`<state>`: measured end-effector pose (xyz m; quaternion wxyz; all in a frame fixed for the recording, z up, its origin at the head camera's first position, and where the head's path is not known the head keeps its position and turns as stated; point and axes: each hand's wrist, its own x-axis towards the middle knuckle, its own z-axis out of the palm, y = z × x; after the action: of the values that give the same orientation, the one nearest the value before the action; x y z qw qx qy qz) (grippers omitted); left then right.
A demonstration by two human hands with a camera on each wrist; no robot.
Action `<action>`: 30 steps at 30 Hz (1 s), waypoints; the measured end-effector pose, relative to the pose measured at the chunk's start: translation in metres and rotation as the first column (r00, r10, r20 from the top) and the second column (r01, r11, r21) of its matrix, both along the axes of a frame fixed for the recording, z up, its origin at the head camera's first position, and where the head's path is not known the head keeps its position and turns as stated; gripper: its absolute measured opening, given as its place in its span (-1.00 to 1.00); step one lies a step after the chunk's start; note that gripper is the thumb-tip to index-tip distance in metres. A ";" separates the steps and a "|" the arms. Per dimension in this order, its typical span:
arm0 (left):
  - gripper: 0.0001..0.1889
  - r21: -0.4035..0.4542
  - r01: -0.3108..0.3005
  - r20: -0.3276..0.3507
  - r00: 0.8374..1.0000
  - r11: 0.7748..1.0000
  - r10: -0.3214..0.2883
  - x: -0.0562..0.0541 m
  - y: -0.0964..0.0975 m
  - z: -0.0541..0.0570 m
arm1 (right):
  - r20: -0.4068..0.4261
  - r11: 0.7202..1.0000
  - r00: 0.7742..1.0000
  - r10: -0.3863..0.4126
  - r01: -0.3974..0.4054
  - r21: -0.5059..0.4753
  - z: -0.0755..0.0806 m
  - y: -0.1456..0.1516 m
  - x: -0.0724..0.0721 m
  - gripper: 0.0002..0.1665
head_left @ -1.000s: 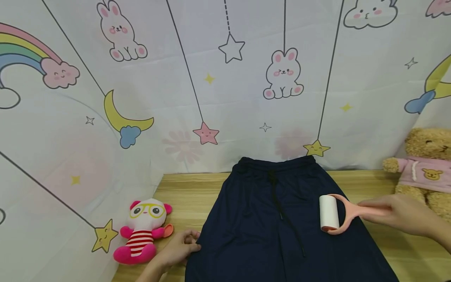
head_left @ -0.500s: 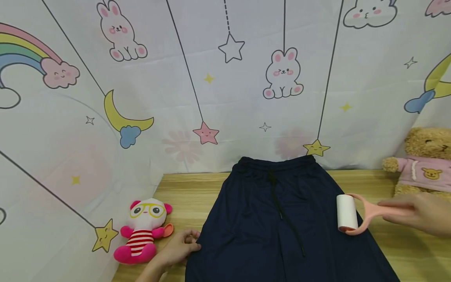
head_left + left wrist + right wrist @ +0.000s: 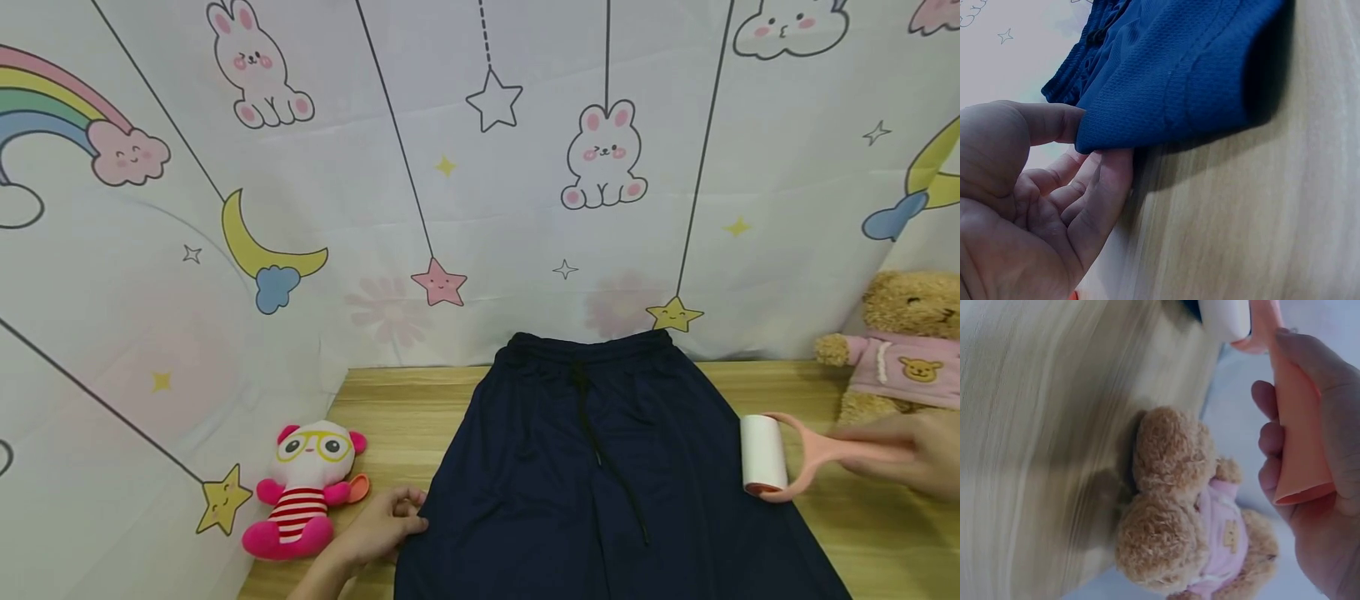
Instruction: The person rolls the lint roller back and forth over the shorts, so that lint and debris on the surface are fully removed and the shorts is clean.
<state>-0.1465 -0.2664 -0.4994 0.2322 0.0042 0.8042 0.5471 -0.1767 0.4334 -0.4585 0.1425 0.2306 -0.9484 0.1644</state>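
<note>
Dark navy shorts (image 3: 540, 467) with a black drawstring (image 3: 617, 483) lie spread on the wooden table, waistband toward the back wall. My left hand (image 3: 381, 527) pinches their left edge; the left wrist view shows the thumb above the blue-looking cloth (image 3: 1166, 94) and fingers beneath. In my right hand (image 3: 911, 450) is a lint roller, gripped by its peach handle (image 3: 1300, 419) with fingers wrapped round it. The roller's white cylinder (image 3: 763, 454) is at the right edge of the shorts. Whether it touches the cloth I cannot tell.
A pink and white panda plush (image 3: 303, 492) sits left of my left hand. At the right, behind my right hand, is a brown teddy bear (image 3: 907, 350) in a pink top. A white printed cloth backdrop (image 3: 510, 217) rises behind the wooden table (image 3: 408, 408).
My right hand has carried the lint roller rightward across the shorts, from their right leg to their right edge. The left hand keeps its place on the cloth.
</note>
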 end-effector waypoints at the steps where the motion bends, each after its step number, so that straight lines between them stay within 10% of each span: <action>1: -0.70 0.000 0.000 0.001 1.000 1.000 0.000 0.000 0.000 0.000 | 0.002 1.000 1.000 -0.006 0.006 0.002 0.000 0.000 0.000 -0.58; 13: -0.70 0.009 -0.002 0.004 1.000 1.000 0.002 -0.001 -0.001 -0.001 | 0.265 0.997 0.961 -0.074 0.065 0.042 0.000 -0.024 -0.004 -0.53; 22: -0.69 0.008 0.006 0.003 1.000 1.000 -0.006 -0.001 -0.001 -0.002 | 0.113 0.993 0.993 0.038 -0.025 -0.111 -0.016 -0.055 -0.009 -0.70; 30: -0.69 0.000 0.003 0.002 1.000 1.000 -0.003 -0.001 -0.002 -0.002 | 0.148 0.977 0.985 0.083 -0.052 -0.205 -0.026 -0.083 -0.020 -0.67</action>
<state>-0.1480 -0.2681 -0.5015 0.2337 0.0049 0.8041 0.5466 -0.1963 0.3509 -0.4847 0.0849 0.2338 -0.9268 0.2815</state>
